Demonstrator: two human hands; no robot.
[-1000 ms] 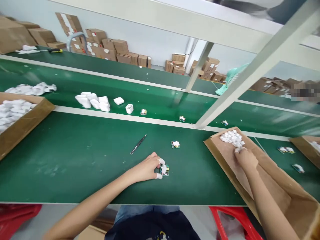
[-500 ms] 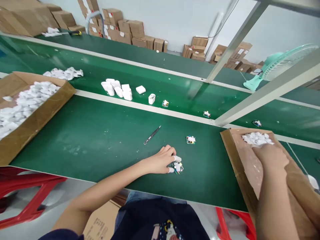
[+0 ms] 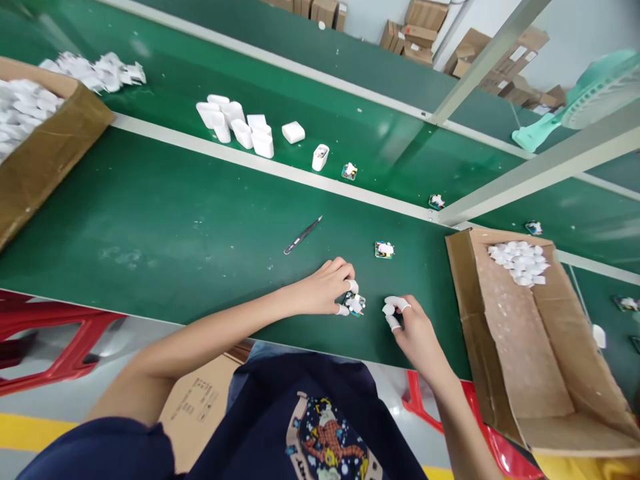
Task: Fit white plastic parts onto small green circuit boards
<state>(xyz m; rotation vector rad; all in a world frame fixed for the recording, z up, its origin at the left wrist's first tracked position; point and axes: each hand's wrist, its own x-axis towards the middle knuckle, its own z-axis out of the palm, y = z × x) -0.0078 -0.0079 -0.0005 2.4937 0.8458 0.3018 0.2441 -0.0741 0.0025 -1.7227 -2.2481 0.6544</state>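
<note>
My left hand (image 3: 327, 288) pinches the edge of a small circuit board (image 3: 355, 304) between white-capped thumb and forefinger, on the green bench. White material lies over the board's components. To the right, my right hand (image 3: 413, 327) is closed on a small white piece (image 3: 389, 309), also with white finger caps, a short way from the board. Another circuit board (image 3: 384, 250) lies behind them, and dark tweezers (image 3: 303, 235) rest to the left of it. In the cardboard box (image 3: 505, 347) at the right sits a heap of similar white pieces (image 3: 520, 262).
Along the back stand white plastic housings (image 3: 243, 133) and an open housing (image 3: 321, 157). More circuit boards (image 3: 349, 171) lie there. A box of white parts (image 3: 35, 107) stands at the left. A metal post (image 3: 525, 160) and a green fan (image 3: 575, 100) are at the back right.
My right hand has come out of the right-hand box and moved left toward the circuit board, now with a small white piece. My left hand keeps the board. The view has tilted downward.
</note>
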